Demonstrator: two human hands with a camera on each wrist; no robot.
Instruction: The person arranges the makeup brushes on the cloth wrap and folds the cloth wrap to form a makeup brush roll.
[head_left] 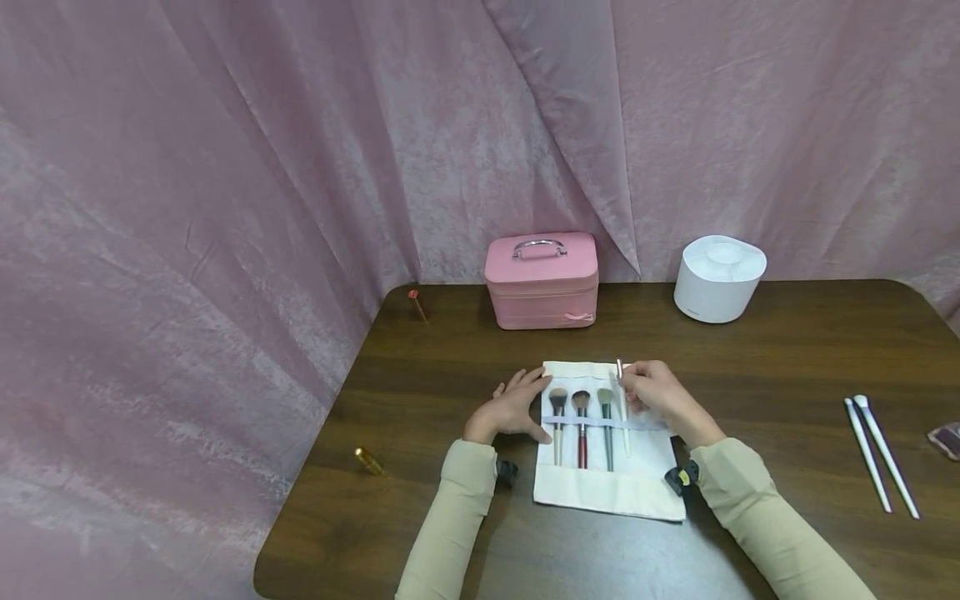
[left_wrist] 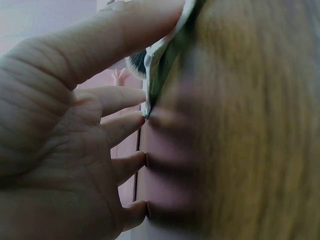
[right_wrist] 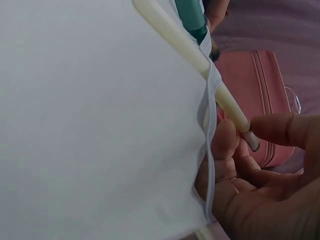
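A white cloth brush roll lies unrolled on the table, with an elastic band across it. Under the band lie a pale-handled makeup brush, a red-handled one and a green-handled one. My right hand pinches a white-handled makeup brush near one end, between thumb and fingers. The handle passes through the elastic band, to the right of the green brush. My left hand rests at the roll's left edge, thumb on the cloth, other fingers spread on the table.
A pink case with a metal handle stands behind the roll, and a white container at the back right. Two long white brushes lie to the right. On the left are a gold tube and a small red-tipped item.
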